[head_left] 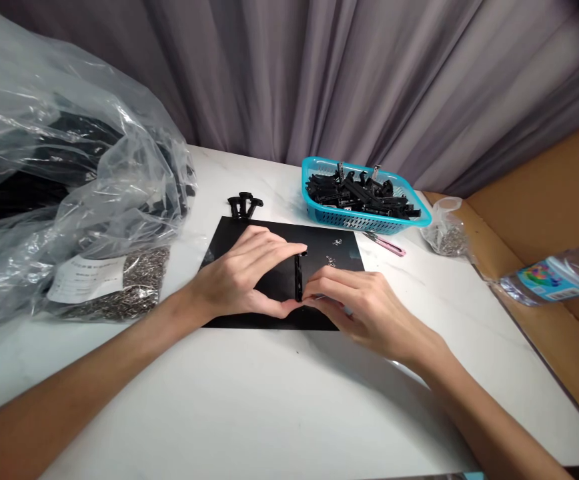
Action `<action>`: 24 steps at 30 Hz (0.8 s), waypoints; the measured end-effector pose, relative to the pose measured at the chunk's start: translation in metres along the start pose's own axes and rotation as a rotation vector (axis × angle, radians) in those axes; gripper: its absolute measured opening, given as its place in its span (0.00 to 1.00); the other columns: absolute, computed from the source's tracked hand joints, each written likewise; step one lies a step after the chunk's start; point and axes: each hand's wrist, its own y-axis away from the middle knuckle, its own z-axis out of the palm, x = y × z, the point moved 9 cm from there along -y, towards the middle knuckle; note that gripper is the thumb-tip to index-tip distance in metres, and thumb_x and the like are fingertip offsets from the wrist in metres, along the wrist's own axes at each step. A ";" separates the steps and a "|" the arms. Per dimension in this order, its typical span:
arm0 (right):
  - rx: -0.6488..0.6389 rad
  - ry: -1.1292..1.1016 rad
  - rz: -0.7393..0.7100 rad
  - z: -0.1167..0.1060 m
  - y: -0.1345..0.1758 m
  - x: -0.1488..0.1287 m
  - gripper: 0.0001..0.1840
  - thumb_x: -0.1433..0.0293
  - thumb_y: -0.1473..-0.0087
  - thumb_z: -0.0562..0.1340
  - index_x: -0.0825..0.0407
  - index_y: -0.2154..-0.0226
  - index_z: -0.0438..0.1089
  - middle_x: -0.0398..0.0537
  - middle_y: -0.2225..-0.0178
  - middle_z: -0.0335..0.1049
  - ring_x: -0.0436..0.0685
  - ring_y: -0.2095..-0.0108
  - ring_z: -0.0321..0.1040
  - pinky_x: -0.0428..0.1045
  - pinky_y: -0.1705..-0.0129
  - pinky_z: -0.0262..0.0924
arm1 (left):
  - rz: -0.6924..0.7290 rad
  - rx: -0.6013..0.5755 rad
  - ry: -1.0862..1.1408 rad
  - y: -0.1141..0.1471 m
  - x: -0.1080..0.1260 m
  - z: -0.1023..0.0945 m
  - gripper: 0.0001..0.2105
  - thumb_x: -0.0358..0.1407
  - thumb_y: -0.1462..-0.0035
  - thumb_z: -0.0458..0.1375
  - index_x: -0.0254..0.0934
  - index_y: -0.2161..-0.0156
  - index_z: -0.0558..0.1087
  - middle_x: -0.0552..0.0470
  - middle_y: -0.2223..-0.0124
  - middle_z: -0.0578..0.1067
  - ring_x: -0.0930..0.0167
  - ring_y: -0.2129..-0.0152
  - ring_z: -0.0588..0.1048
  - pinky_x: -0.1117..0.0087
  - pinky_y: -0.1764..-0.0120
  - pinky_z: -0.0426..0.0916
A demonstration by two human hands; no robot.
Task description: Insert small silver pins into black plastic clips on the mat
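The left hand (239, 272) pinches the slim black part (298, 277) end to end over the black mat (314, 237), and uneven pressure from the right hand (367, 305), its fingers' hold unclear, could flip it loose

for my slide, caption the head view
Left hand holding a black part over a black mat, right hand at its near end.

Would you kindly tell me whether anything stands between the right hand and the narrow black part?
Nothing visible does: the right hand's fingertips are at the near end of the narrow black part, beside the left hand's thumb. The small metal pieces lie farther back on the black mat.
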 end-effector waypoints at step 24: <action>0.053 -0.522 0.451 0.019 -0.001 0.044 0.14 0.57 0.42 0.69 0.50 0.66 0.73 0.41 0.68 0.74 0.51 0.69 0.66 0.47 0.66 0.59 | 0.005 0.011 -0.055 0.002 0.000 0.000 0.27 0.39 0.49 0.68 0.31 0.45 0.70 0.43 0.60 0.80 0.60 0.63 0.79 0.56 0.53 0.72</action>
